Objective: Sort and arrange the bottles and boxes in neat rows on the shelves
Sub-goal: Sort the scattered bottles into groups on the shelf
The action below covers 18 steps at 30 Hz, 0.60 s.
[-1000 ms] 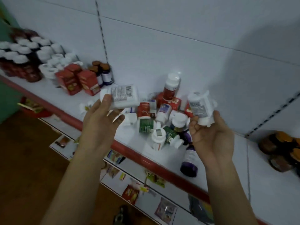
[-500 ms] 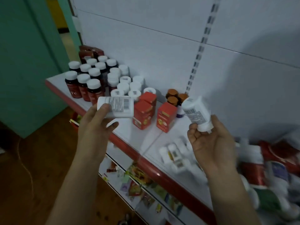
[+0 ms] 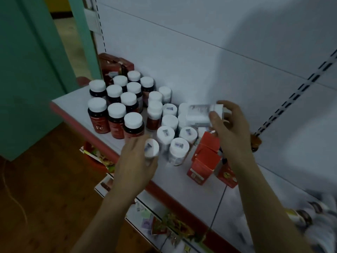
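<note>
Left hand (image 3: 135,161) is wrapped around an upright white bottle (image 3: 151,147), low over the front of the shelf (image 3: 73,101). It sits just left of the front row of the white-bottle block (image 3: 170,121). I can't tell whether its base is touching the shelf because of motion blur.

Right hand (image 3: 229,128) is clamped on a sideways white bottle (image 3: 198,114), held in the air over the back-right corner of that block, close to the back panel. The long axis runs roughly left-right, parallel to the shelf. It's too blurred to say which end has the cap.

Key relation: the block lies between the two hands. The left hand is nearer the open front-left edge, and its bottle is already vertical. My read is that it only needs to go down and slide right against its neighbour. The right-hand bottle needs about a quarter turn to vertical before it can go down, and its gap at the back isn't clearly visible.

Neighbours:
- Dark bottles (image 3: 116,115) stand in rows just left of the block.
- Red boxes (image 3: 206,157) are just right of the block, under the right wrist, and they're tilted rather than squared.

Risk: the right forearm could clip those boxes on the way down.
</note>
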Available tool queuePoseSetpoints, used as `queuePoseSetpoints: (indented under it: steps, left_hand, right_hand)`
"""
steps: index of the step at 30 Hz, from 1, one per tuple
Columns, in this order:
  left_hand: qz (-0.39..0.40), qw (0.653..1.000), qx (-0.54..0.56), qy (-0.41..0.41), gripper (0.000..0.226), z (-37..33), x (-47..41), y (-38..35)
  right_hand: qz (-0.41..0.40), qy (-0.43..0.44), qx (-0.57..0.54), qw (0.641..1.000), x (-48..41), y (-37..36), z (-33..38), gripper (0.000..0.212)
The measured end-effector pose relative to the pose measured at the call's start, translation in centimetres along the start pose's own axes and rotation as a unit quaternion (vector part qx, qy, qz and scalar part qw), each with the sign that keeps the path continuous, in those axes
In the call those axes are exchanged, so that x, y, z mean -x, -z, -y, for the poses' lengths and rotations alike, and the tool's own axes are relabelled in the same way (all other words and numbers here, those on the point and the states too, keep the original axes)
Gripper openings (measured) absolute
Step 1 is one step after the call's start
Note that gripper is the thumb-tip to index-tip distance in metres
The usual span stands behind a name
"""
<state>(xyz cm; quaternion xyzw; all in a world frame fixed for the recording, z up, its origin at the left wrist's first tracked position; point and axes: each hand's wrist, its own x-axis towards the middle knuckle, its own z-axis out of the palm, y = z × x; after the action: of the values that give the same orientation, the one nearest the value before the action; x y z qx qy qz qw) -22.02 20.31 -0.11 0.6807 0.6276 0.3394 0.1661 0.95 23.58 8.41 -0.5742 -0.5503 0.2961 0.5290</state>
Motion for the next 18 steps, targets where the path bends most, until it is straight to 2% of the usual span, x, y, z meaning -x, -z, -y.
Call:
queuePoseSetpoints:
  steps: [2,4,7,10,12,15,18]
  left_hand:
    - [-0.022,1.0,0.009,0.014,0.05,0.6,-0.1,0.2]
    - [-0.031,0.999,0.018,0.016,0.046,1.4,-0.5,0.7]
    - [-0.012,0.999,0.032,-0.004,0.047,2.6,-1.1,1.4]
    - [0.027,0.998,0.053,-0.032,0.052,3.0,-1.3,1.2]
    - [0.039,0.996,0.074,-0.043,0.053,3.0,-1.2,0.8]
    - [0.054,0.99,0.125,-0.038,0.051,3.1,-1.0,0.6]
    - [0.043,0.988,0.141,-0.045,0.042,2.4,-0.6,0.6]
  right_hand:
    - [0.129,0.06,0.067,0.987,0.4,-1.2,0.5,0.033]
    - [0.25,0.099,0.14,0.953,1.3,-2.5,0.6,0.039]
    - [0.32,0.154,0.235,0.905,2.0,-4.4,-0.7,0.036]
    - [0.309,0.222,0.388,0.84,2.1,-5.7,-3.1,0.046]
    - [0.28,0.222,0.433,0.827,2.2,-6.0,-4.0,0.056]
    - [0.225,0.227,0.438,0.84,3.1,-5.6,-4.3,0.071]
    - [0.154,0.227,0.365,0.89,4.1,-3.9,-3.8,0.066]
